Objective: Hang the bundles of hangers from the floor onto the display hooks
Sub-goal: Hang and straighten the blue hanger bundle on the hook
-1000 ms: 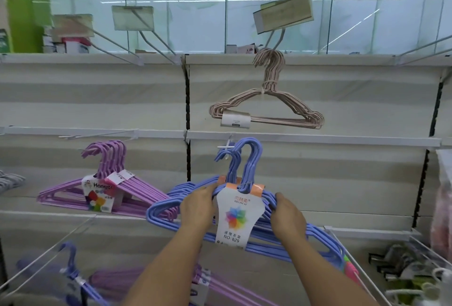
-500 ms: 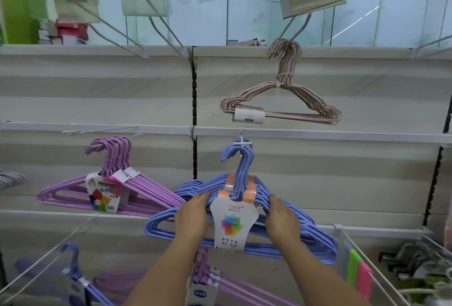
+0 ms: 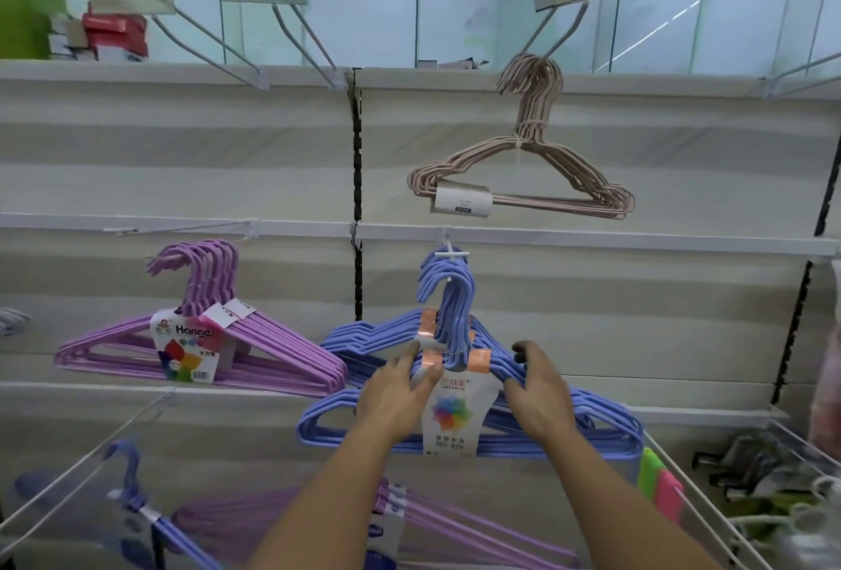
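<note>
Blue plastic hanger bundle sits with its tops over the white display hook; left hand and right hand grip its shoulders; next, let go gently.

One head-worn wide-angle view – it faces a shop display wall squarely from close by, tilted slightly down, both forearms reaching in from below.
</note>
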Tool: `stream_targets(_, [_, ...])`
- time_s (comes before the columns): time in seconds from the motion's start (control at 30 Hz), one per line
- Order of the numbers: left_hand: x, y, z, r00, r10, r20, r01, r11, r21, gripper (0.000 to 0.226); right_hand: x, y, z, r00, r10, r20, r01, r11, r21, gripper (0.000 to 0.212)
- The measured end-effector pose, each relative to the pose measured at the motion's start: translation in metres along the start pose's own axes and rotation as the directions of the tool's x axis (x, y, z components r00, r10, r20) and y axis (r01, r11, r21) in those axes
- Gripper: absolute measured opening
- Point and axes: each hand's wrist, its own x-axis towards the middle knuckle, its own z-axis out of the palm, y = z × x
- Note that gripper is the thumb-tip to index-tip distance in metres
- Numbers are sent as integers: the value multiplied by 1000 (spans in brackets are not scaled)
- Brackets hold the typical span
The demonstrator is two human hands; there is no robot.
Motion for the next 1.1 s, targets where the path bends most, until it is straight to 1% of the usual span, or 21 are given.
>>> stream_targets(0.07, [2,3,2,1000,4,-1,-4,998,67,65,-3,-2,5,997,-62,-45,62,998,5,51])
stream_targets(0.17, [5,1,6,999,13,-32,-10,994,106,62,-5,-7,14,990,-143,-7,141,981,-134,76])
stream_targets(0.23, [8,-1,6,999,16,-42,-10,992,123,61,-3,-8,18,989,-146,6,144,971,-191,88])
stream_targets(0.33, [12,-5,7,999,35,-31,-30,991,131,59,4,-8,20,992,-128,12,128,965,-230,94])
stream_targets(0.37, [14,-6,7,999,36,-37,-32,994,102,58,7,-7,20,991,-130,21,131,960,-246,94])
stream_targets(0.4, [15,-6,6,998,9,-60,-8,1000,20,57,9,-5,19,990,-137,25,139,956,-260,93])
stream_targets(0.47, [21,-5,-2,982,-125,-143,90,970,-226,51,10,-3,18,986,-165,17,163,949,-271,90])
stream_targets(0.5, [26,-8,-6,967,-178,-184,121,952,-281,45,10,-3,19,984,-179,5,174,949,-264,88])
stream_targets(0.53, [31,-11,-10,961,-191,-199,141,960,-241,41,11,-2,21,982,-189,-10,180,951,-249,86])
stream_targets(0.57, [34,-17,-13,963,-178,-200,150,977,-150,37,11,-2,22,981,-194,-22,184,955,-235,84])
stream_targets(0.63, [40,-29,-18,972,-126,-197,147,985,95,36,10,-1,25,978,-205,-38,190,952,-238,84])
stream_targets(0.7, [47,-38,-21,980,-90,-177,147,926,346,39,11,0,27,975,-218,-43,200,944,-264,84])
stream_targets(0.77, [51,-41,-23,986,-132,-105,167,858,485,42,12,3,29,972,-229,-57,205,939,-276,82])
stream_targets(0.83, [53,-47,-23,971,-233,-51,222,805,550,48,14,5,32,967,-244,-79,213,934,-286,77])
stream_targets(0.93, [52,-60,-21,936,-351,-37,302,742,599,56,15,8,34,961,-264,-87,226,924,-307,73])
stream_targets(1.1, [49,-73,-28,908,-409,-92,375,694,614,61,20,14,31,929,-334,-160,260,897,-358,58])
